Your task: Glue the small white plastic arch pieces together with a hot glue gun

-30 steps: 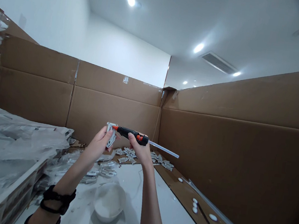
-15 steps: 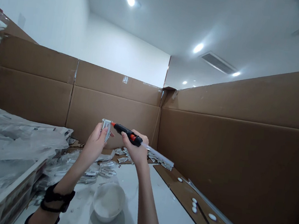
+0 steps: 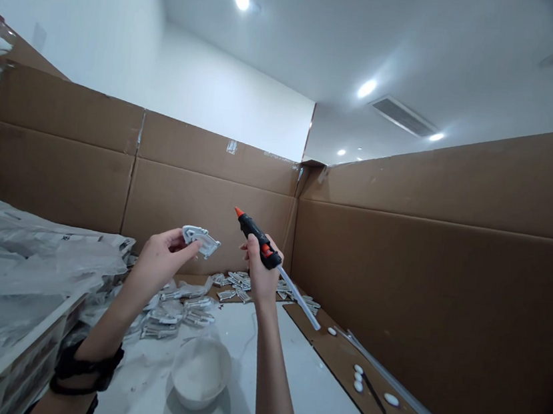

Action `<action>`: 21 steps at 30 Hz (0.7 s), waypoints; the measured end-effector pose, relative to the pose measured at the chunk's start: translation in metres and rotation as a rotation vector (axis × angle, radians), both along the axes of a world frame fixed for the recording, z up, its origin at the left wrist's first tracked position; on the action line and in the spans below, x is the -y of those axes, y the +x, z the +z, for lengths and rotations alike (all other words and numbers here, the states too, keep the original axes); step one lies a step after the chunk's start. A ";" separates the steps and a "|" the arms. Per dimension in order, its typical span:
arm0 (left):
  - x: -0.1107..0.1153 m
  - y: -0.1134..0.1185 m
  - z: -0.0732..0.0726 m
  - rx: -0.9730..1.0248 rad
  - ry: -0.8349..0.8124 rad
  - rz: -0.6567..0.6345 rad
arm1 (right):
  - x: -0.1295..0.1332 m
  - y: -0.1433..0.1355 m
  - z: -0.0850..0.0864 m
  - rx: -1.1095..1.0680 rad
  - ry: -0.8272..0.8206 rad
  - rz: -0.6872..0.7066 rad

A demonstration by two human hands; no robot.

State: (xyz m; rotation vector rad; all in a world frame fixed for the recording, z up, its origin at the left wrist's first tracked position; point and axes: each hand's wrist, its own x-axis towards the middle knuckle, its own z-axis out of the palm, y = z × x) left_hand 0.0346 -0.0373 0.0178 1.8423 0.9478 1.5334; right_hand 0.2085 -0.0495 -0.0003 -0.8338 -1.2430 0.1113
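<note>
Between the thumb and fingers of my left hand (image 3: 162,260) is a small pale frame-like part (image 3: 202,241), turned sideways above the table. My right hand (image 3: 263,269) is wrapped round a black glue gun (image 3: 254,232) with an orange tip, which points up and to the left. A clear glue stick (image 3: 299,298) sticks out of its back end. The tip and the part are apart. Below both hands a white bowl (image 3: 201,372) stands on the white table (image 3: 244,391).
Bagged parts (image 3: 165,317) lie left of the bowl, and loose parts (image 3: 234,284) at the back. White plastic bags (image 3: 24,250) cover the left side. On a cardboard strip (image 3: 339,356) at right are white oval pieces (image 3: 390,400), a dark thin tool (image 3: 375,394) and clear sticks (image 3: 405,394).
The glue gun's tip has moved away from the part, up and to the right. My left hand has shifted left and tilted the part from upright to sideways.
</note>
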 end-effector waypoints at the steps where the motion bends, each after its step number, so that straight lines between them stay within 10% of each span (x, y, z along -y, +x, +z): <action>1: -0.001 -0.001 0.000 0.022 0.009 0.000 | 0.002 0.001 0.000 0.014 0.002 0.036; 21: 0.006 0.007 0.004 0.136 -0.163 -0.182 | 0.002 -0.001 -0.001 0.322 -0.090 0.033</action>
